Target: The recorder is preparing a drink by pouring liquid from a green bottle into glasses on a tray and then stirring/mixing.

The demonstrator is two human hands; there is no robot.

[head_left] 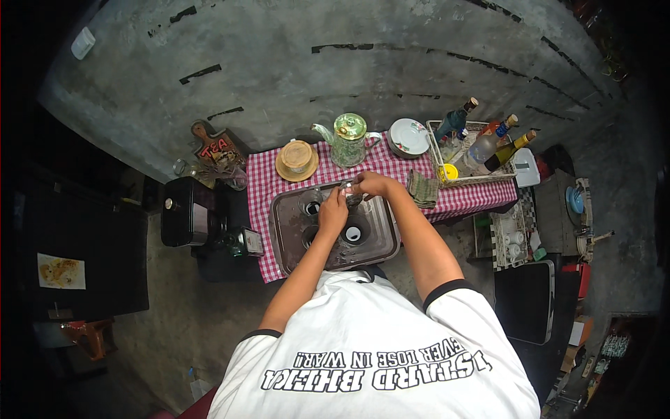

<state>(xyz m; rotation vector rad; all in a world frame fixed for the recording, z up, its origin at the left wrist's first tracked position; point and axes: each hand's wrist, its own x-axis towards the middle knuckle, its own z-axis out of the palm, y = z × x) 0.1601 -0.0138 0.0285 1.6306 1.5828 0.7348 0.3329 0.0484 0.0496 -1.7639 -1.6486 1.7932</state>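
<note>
Both my hands meet over the far edge of a dark brown tray (279, 216). My left hand (334, 209) has its fingers closed, pointing away from me. To its right, my right hand (372, 184) curls inward with bent fingers. Between the fingertips shows a small pale bit of something (347, 188), too small to name, close above a dark, cup-like shape partly hidden by the hands. In the tray, nearer me, stands a dark cup (354, 234) with a white round inside. Another dark cup (312, 208) is left of my left hand.
Behind the tray stand a green teapot (348, 143), an upturned bowl on a saucer (296, 159) and stacked plates (409, 136). A folded green cloth (423, 189) lies at right, before a basket (460, 180) of bottles. A napkin holder (246, 241) is at left. A grey wall rises behind.
</note>
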